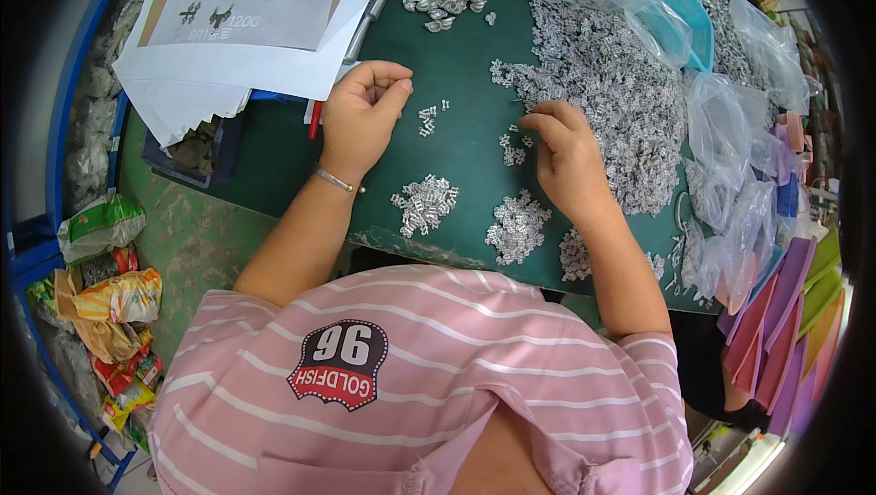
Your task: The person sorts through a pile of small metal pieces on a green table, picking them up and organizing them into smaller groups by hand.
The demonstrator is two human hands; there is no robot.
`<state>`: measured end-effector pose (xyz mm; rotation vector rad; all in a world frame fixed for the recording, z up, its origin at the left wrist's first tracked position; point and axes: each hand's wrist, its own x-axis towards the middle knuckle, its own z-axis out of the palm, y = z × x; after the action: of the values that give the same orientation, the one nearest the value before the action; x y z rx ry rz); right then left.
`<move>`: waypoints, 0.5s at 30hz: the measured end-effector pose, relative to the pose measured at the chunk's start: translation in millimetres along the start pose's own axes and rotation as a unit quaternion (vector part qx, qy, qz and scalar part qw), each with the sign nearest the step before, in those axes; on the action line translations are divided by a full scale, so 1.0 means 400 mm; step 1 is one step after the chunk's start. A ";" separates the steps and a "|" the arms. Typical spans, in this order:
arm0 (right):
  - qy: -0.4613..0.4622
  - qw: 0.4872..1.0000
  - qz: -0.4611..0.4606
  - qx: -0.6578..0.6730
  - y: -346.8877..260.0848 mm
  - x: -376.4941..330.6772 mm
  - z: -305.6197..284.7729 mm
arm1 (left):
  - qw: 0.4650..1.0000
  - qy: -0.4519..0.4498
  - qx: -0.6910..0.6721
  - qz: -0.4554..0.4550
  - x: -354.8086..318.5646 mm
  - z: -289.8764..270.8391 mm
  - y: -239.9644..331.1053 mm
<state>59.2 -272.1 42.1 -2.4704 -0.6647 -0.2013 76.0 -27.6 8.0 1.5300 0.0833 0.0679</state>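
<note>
Your green desk [447,57] carries everything within your reach, and its plain dark top probably helps the pale metal show up. The biggest mass on it is the large heap [611,84] of small silvery parts, spread on your right, likely so that your right hand has them close by. White papers [274,66] lie at the far left, apart from the metal, where they seem placed to be looked at without crowding the work. The turquoise tray [698,30] stands at the far right behind the heap, apparently to contain loose stock. Your left hand [363,112] is raised over the desk, its fingers curled and the thumb near the index tip; I cannot tell whether they meet on a part. Your right hand [568,150] bends its fingers downward at the heap's near-left edge, a posture suited to picking tiny pieces, but whether it grips one is hidden. Nearer your body lie a left pile [425,206] and a middle pile [517,228], apart from each other, perhaps to prevent mixing. Smallest are the little cluster [513,153] just left of your right hand and the few loose pieces [427,121] between both hands, handy to either.
</note>
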 end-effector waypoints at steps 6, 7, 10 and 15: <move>0.031 0.998 -0.060 0.008 -0.033 0.051 0.045 | 1.000 0.014 -0.013 0.012 0.006 0.008 -0.013; 0.028 0.997 -0.072 0.011 -0.044 0.070 0.062 | 1.000 0.013 -0.015 0.011 0.007 0.007 -0.013; 0.024 0.997 -0.078 -0.001 -0.059 0.112 0.120 | 1.000 0.022 -0.013 0.005 0.006 0.006 -0.006; 0.026 0.998 -0.059 0.005 -0.060 0.126 0.133 | 1.000 0.002 -0.024 0.000 0.007 0.000 -0.009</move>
<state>90.7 -204.2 23.9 -2.4102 -0.7873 -0.3052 78.6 -27.4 4.5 1.4827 0.0849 0.0728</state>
